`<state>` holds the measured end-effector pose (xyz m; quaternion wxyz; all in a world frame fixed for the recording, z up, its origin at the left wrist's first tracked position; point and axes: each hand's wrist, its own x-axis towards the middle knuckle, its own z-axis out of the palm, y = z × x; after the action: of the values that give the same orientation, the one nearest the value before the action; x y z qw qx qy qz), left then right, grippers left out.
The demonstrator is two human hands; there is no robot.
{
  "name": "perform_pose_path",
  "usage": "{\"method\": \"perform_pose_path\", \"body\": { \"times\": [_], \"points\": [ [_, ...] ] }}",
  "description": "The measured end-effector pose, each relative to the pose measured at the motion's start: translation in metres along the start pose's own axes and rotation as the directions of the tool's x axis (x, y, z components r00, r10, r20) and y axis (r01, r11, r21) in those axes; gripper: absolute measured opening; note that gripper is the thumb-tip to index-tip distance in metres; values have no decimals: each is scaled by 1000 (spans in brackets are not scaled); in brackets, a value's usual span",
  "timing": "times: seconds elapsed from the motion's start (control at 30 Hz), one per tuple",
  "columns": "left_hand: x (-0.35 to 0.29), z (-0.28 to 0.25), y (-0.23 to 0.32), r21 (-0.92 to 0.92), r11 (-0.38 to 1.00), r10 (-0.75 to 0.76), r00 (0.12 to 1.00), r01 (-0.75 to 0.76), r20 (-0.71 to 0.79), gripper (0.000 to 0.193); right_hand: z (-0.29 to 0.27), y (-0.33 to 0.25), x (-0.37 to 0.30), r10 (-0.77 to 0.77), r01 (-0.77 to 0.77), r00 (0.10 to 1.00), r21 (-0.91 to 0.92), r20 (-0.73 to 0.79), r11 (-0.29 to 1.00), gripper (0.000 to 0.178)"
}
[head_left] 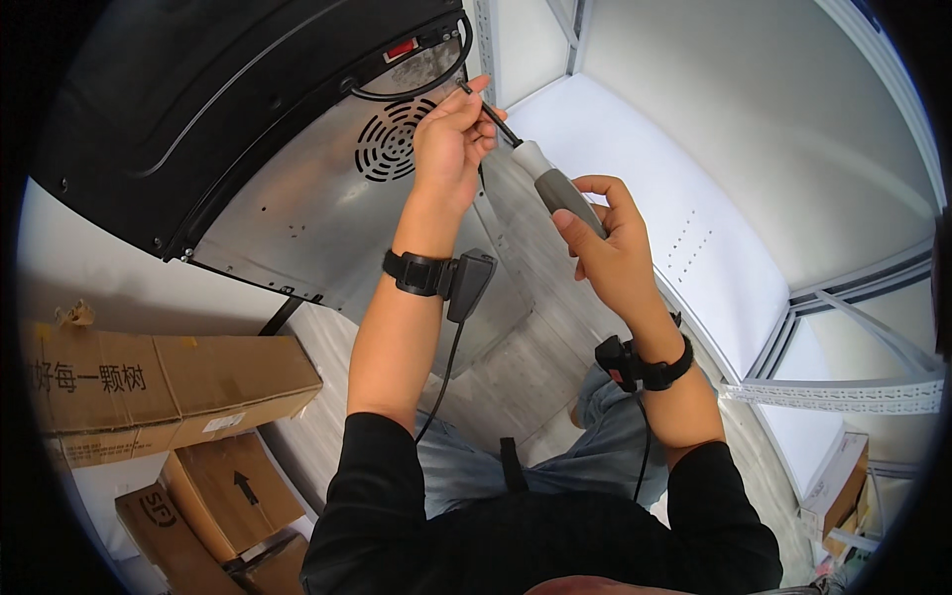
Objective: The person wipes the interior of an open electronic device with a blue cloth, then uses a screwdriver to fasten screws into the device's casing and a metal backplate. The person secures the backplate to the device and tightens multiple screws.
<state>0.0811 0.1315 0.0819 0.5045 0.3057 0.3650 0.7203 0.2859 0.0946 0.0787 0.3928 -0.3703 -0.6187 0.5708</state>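
My right hand (610,238) is wrapped round the grey handle of a screwdriver (560,188), whose dark shaft points up and to the left. Near the tip, my left hand (458,134) pinches the shaft between thumb and fingers, with the other fingers loosely curled. The tip meets the upper right edge of a metal panel (307,213) on a large black appliance (198,89). Any screw at the tip is too small to make out. A round slotted vent (392,141) lies just left of my left hand. Above it are a red switch (401,49) and a looped black cable (421,96).
Cardboard boxes (233,486) are stacked at the lower left, below a long carton (188,382). White shelving (635,188) with a metal frame stands on the right. Both wrists wear black strapped devices (471,283) with cables hanging down. Wood-look floor (496,367) lies below.
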Motion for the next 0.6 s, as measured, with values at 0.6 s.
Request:
{"method": "perform_pose_path", "body": {
  "times": [0.6],
  "points": [
    [-36, -13, 4, 9, 999, 38, 999, -38, 40, 26, -11, -4, -11, -66, 65, 997, 21, 50, 998, 36]
  ]
}}
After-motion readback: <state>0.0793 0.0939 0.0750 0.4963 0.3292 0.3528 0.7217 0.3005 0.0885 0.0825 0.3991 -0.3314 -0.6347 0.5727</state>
